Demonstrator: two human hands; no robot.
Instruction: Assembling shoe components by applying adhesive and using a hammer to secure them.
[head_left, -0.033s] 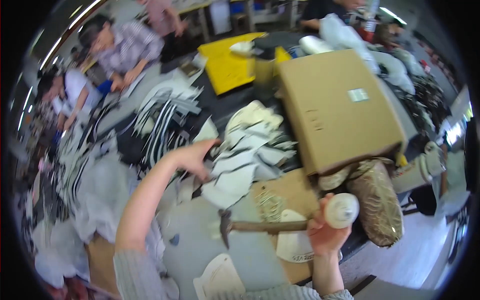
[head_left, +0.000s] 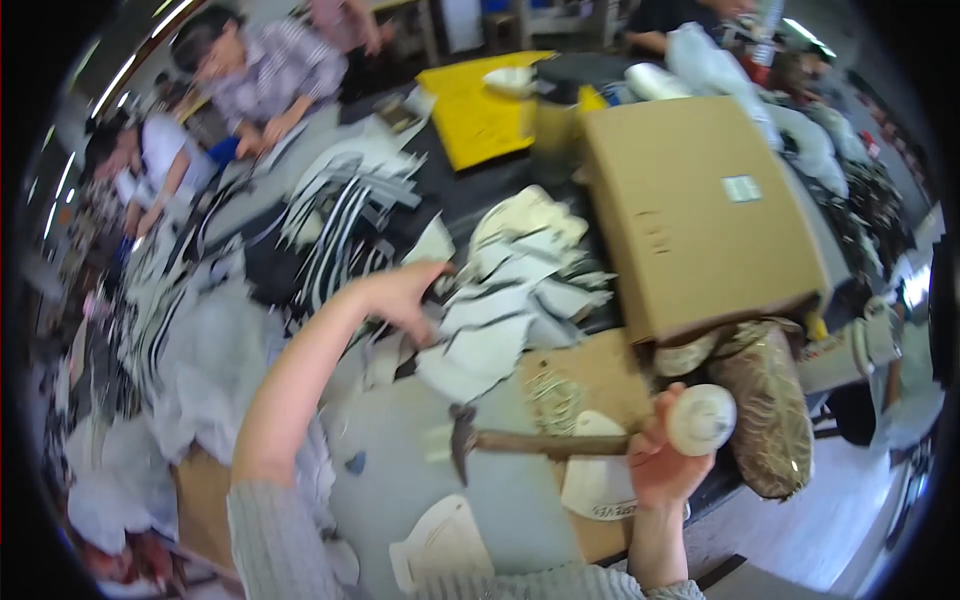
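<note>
While the bottle (head_left: pixel 702 420) is held in the curled right hand (head_left: pixel 662 472), the white pieces (head_left: pixel 475 353) heaped left of the box (head_left: pixel 690 240) are best pinched singly by the half-open, seemingly empty left hand (head_left: pixel 402 298).

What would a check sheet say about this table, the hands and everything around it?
Surface: grey mat, with a white cut piece lying on it
Job's things: pile of pale cut pieces; white round container; hammer
Clutter: cardboard box, yellow sheet, wrapped brown bundle
Hands: left hand, fingers apart, at the pile; right hand holds the container, any hammer grip unclear
Cables: nothing seen
Surroundings: person in a checked shirt, far left
</note>
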